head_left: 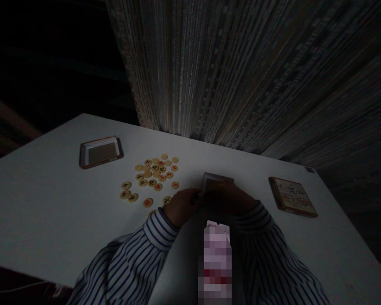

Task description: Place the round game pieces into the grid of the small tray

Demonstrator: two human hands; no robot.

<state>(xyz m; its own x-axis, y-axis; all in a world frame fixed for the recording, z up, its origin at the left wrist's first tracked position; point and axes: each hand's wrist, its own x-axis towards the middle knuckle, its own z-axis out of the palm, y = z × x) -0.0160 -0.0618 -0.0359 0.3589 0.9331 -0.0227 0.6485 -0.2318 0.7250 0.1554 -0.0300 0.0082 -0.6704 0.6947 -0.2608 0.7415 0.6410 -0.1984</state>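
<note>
Head view: an open box [212, 181] over the white table [51, 199] is touched by the left hand [183, 205] and partly covered by the right hand [235, 197]; how far fingers are closed cannot be told. Round pieces [156, 174] are scattered leftward.

Dim indoor room, set up for leisure like a home or games corner, though which one can't be told. Evidence: plain white table [51, 186] along a streaky backdrop [190, 63], wallpaper or curtain unclear, with loose xiangqi pieces [147, 174] and a printed box [294, 197] on top, plus a lit phone [217, 254] low in view, mostly pixelated. Room past the table's far left is near black, unreadable.
</note>
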